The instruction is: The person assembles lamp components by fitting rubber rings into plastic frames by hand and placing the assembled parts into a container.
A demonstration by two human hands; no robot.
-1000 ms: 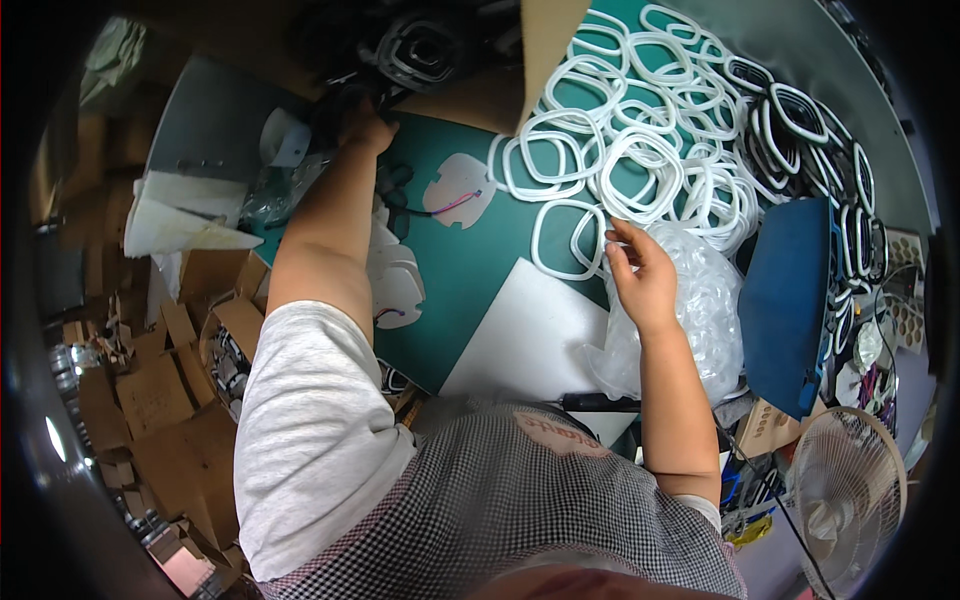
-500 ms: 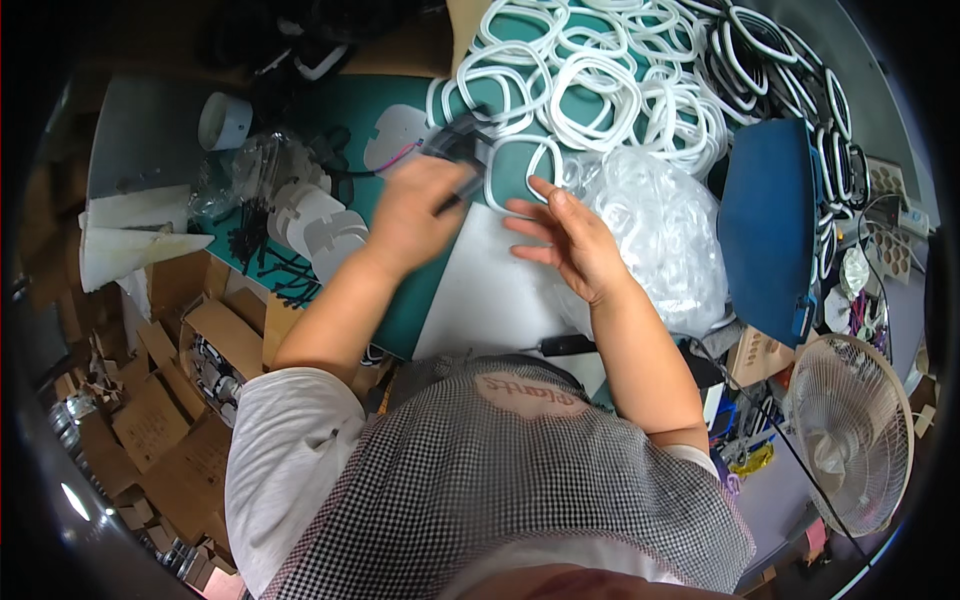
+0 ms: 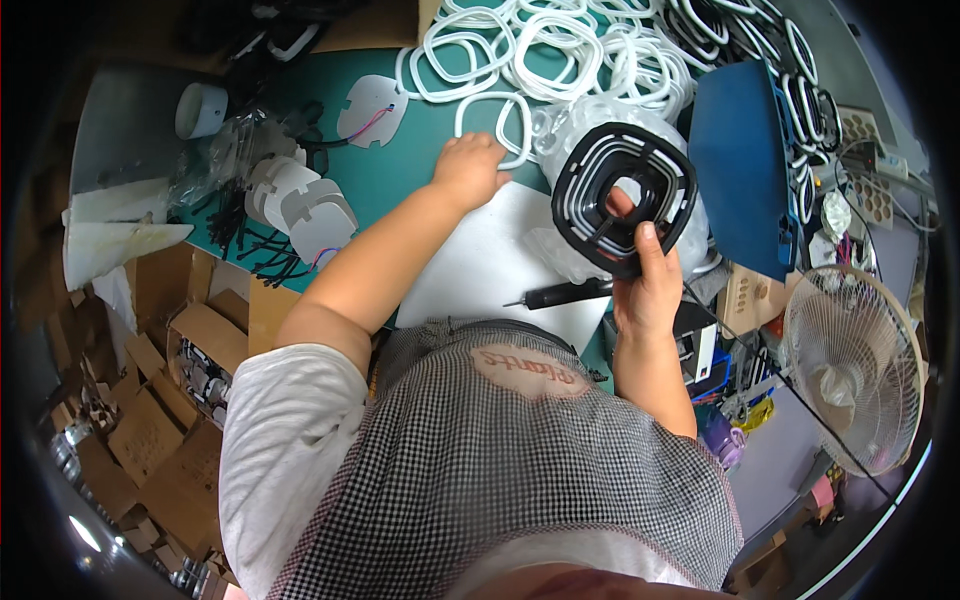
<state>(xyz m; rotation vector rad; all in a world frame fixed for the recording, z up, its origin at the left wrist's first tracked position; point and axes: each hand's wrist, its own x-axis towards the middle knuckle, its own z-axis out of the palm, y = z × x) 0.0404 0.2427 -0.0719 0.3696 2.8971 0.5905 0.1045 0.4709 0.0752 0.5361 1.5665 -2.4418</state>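
Observation:
My right hand [image 3: 648, 290] holds up a black square frame [image 3: 572, 215] with rounded corners, stepped inner rings and an open middle. Its thumb presses the near rim, and a fingertip shows through the opening. Reaching forward, my left hand [image 3: 470, 172] has its fingers curled down over the near edge of a loose white rounded-square ring [image 3: 493, 97]; its fingertips are partly hidden. A white sheet [image 3: 470, 265] lies below both hands on the green mat [image 3: 405, 185]. A black pen-shaped screwdriver [image 3: 568, 294] rests across the sheet.
More white rings [image 3: 560, 55] are heaped at the back, with black rings [image 3: 800, 150] to their right. Behind the frame sits a clear plastic bag [image 3: 560, 120], beside a blue bin [image 3: 738, 170]. Grey plates [image 3: 318, 215] with wires lie left; a fan [image 3: 850, 370] stands right.
The black frame has passed from my left hand to my right, which has moved right and closed on it. My left hand has come down onto the white ring.

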